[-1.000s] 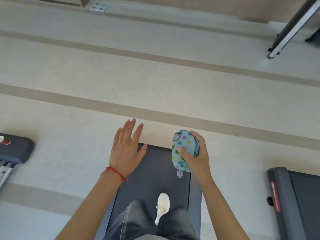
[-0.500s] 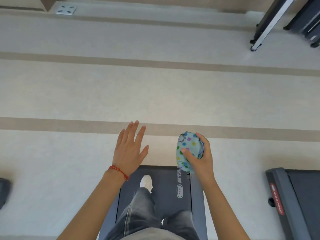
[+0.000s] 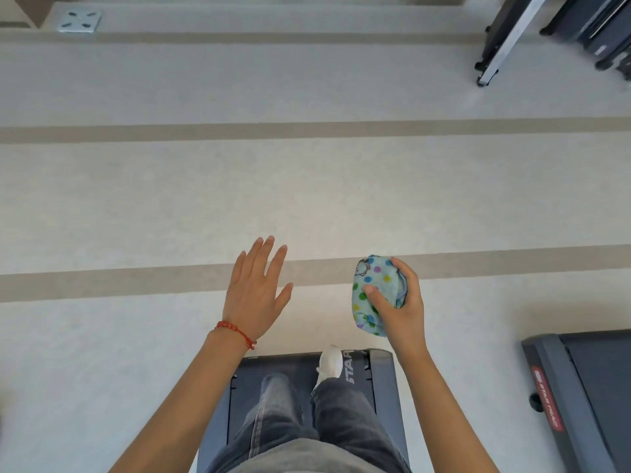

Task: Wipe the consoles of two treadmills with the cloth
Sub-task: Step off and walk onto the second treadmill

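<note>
Your left hand [image 3: 254, 290] is out ahead of you, palm down, fingers spread and straight, gripping nothing at all. A red beaded bracelet [image 3: 235, 331] circles that wrist, just behind the hand. Beneath the hand lies pale floor [image 3: 136, 206], and a tan stripe [image 3: 102, 285] in it runs crosswise under your fingers. Far beyond the hand and off to its left, a small metal floor plate [image 3: 79, 21] sits near the top edge.

Back toward you from that hand, you're standing on a treadmill deck [image 3: 384, 397], its dark belt showing between your forearms. Your grey jeans [image 3: 273, 414] fill the lower middle, and a white shoe [image 3: 330, 363] is planted at the deck's end, between your two wrists and a little nearer the right one.

Now your right hand [image 3: 399, 308]: it's curled around the cloth [image 3: 370, 295], thumb pressed across the front, fingers wrapped round the far side. The cloth is bunched into a wad, light blue with coloured polka dots, and it's held in the air to the right of your open hand, well apart from it, at about the same level.

To the right of the cloth hand and lower, a second treadmill deck [image 3: 560, 397] shows its end, a red label along the side rail. Far ahead of that hand, top right, stands more dark gym equipment [image 3: 587, 25]. No console is in view.
</note>
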{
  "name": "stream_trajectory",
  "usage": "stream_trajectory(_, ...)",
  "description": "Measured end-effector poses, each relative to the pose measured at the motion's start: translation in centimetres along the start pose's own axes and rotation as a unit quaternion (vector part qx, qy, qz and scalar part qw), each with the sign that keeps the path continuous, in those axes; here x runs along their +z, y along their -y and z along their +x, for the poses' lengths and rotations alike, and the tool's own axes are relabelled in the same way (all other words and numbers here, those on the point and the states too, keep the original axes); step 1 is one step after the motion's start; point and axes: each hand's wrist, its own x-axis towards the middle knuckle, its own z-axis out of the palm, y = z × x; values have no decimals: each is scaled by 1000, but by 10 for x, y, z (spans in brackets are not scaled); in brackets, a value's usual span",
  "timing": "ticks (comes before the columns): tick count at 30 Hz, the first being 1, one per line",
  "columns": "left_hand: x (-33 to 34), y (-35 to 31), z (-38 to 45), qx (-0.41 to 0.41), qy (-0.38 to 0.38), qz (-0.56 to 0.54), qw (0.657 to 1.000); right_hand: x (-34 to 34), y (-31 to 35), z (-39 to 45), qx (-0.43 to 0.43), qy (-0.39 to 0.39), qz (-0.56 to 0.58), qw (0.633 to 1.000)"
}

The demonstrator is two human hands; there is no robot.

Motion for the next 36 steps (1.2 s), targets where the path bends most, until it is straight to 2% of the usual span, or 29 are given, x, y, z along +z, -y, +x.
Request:
stream_trajectory(9,21,-15,97,-12,-7,-5,1000,-19,19,103,-11,8,-23,1000)
stream_trajectory(16,75,2,177,16,-10,-12,1000,-14,-16,183,-29,-11,-26,999)
stream_trajectory(25,175,64,306,95,1,-12,995,31,-84,326,-52,-86,-1,995)
stream_trajectory(30,186,84,368,117,22,-7,993,51,-85,375,-34,-114,14,993)
stream_trajectory(36,206,70,450,164,52,0,985,32,-73,439,-26,-168,4,985)
